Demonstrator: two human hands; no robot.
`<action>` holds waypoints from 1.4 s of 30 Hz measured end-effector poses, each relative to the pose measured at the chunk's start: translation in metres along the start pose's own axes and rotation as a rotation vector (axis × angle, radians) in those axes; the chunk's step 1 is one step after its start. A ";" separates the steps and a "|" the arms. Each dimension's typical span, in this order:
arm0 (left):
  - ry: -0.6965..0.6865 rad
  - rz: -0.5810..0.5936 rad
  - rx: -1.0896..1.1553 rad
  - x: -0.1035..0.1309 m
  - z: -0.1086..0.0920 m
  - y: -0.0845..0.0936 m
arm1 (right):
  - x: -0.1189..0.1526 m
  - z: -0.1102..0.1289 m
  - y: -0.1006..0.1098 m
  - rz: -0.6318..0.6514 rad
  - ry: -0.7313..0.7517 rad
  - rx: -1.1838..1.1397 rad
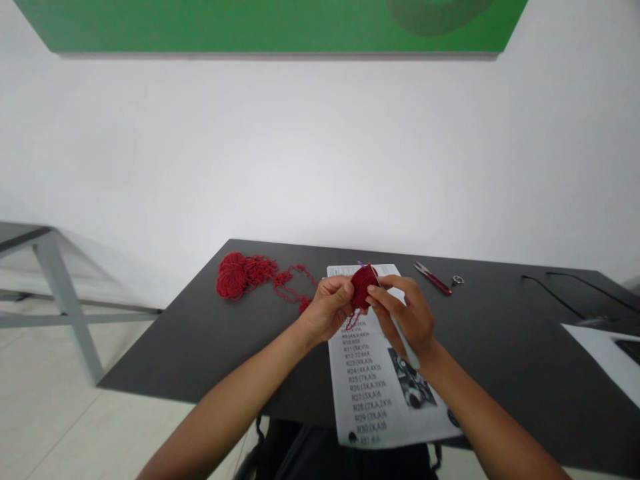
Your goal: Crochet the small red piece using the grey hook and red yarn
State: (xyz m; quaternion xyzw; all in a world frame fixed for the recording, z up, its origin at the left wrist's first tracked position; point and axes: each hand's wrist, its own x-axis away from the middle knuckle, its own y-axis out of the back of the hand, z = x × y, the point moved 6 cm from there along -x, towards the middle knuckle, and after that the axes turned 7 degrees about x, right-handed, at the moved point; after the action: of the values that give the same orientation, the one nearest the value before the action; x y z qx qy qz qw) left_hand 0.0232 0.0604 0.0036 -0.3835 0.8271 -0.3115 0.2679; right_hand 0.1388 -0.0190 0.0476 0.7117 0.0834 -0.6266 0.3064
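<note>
Bare forearms (245, 393) angled inward; left hand (326, 308) pinching, right hand (415, 320) curled nearby.

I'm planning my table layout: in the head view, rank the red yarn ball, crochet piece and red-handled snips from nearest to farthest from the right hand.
1. Crochet piece: touching the right hand.
2. Red-handled snips: beyond it, slightly right.
3. Red yarn ball: well to the left.
</note>
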 end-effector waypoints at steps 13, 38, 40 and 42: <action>-0.007 0.004 -0.039 0.000 0.000 -0.001 | 0.002 -0.001 -0.001 0.013 -0.002 -0.003; -0.030 0.029 -0.011 -0.001 -0.001 -0.003 | 0.003 0.000 -0.004 0.047 0.076 0.044; -0.035 0.017 -0.011 -0.001 -0.001 -0.002 | 0.004 0.000 -0.004 0.057 0.072 0.050; -0.036 0.016 -0.008 -0.001 0.000 -0.001 | 0.004 0.000 -0.005 0.062 0.070 0.053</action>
State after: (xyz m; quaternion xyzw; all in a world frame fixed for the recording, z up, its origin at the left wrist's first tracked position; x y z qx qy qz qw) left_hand 0.0245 0.0607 0.0047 -0.3833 0.8264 -0.2991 0.2840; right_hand 0.1373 -0.0163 0.0425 0.7434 0.0553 -0.5934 0.3037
